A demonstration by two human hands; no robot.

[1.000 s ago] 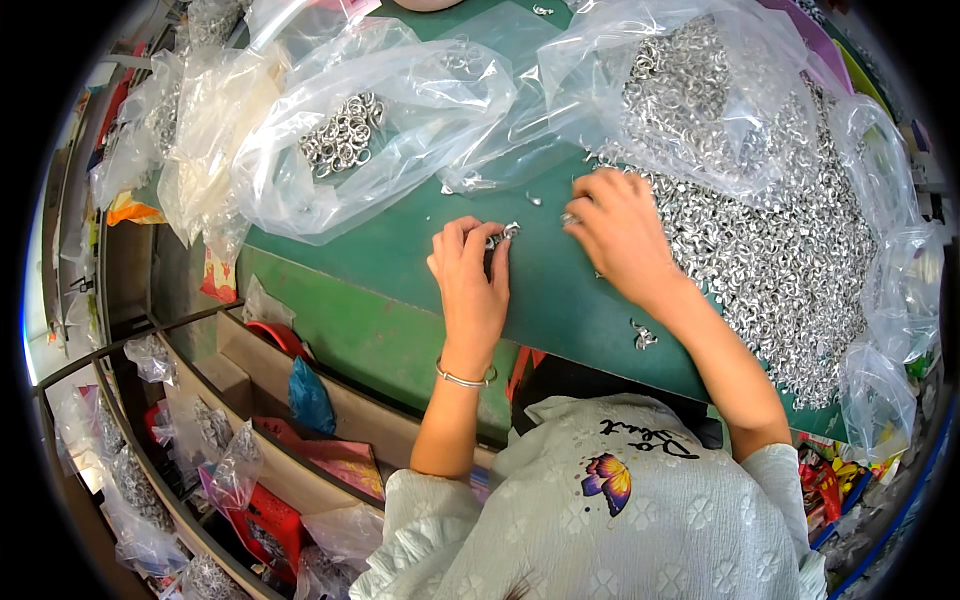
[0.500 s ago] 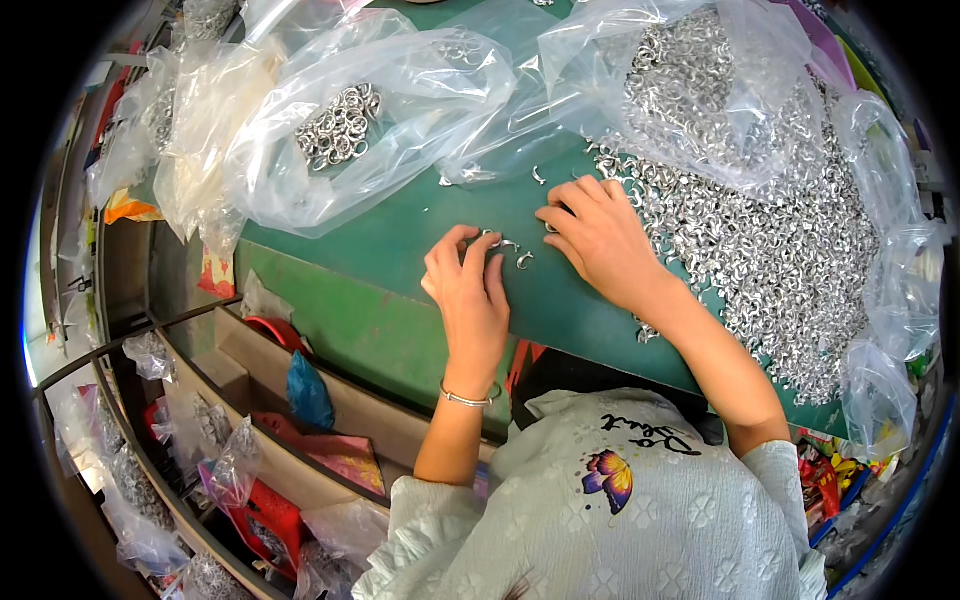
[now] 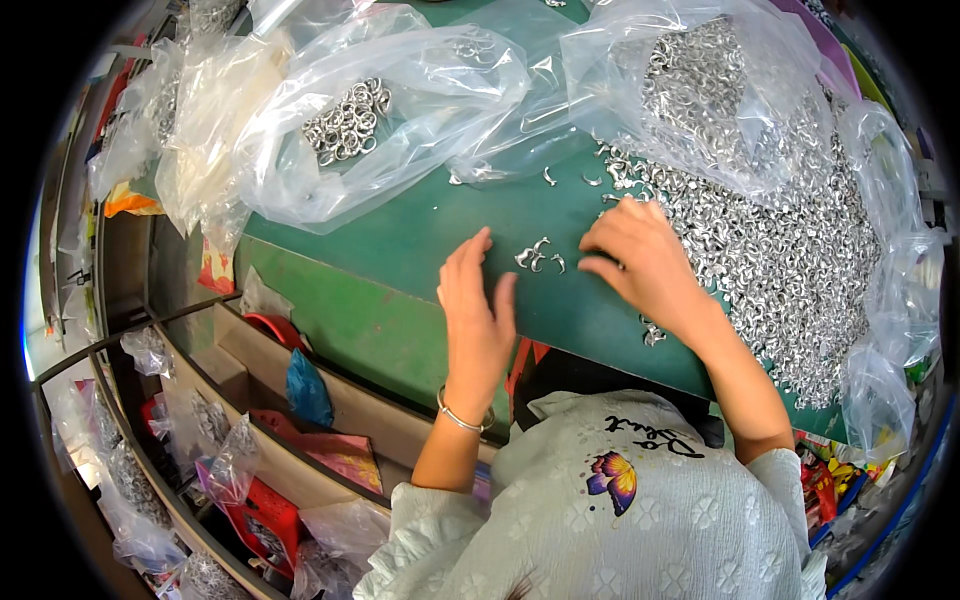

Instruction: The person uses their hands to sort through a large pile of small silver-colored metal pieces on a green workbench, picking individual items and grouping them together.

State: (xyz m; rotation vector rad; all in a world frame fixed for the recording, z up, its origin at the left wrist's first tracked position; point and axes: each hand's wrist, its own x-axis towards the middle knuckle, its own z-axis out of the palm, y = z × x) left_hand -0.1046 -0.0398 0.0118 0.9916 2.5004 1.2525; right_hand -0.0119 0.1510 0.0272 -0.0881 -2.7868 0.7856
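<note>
My left hand [image 3: 473, 305] is open over the green tabletop [image 3: 400, 220], its thumb apart from the raised fingers and nothing in it. Just to its right lies a small group of silver, curved metal pieces [image 3: 537, 257] that look like clasp parts. On their other side is my right hand [image 3: 645, 265], thumb and fingers apart, at the edge of a large pile of similar silver pieces [image 3: 770, 270]. A tiny dark spot shows between its thumb and fingers; I cannot make out what it is.
A clear plastic bag [image 3: 430, 150] holding silver rings [image 3: 348, 122] lies at the back left. Another clear bag [image 3: 600, 60] with silver pieces lies over the pile. Below left, a divided wooden drawer [image 3: 240, 350] holds a blue packet [image 3: 308, 388] and red containers.
My left hand has let go of the small pieces and opened. My right hand has shifted right and nearer to me, toward the pile, uncovering the small group between the hands.
</note>
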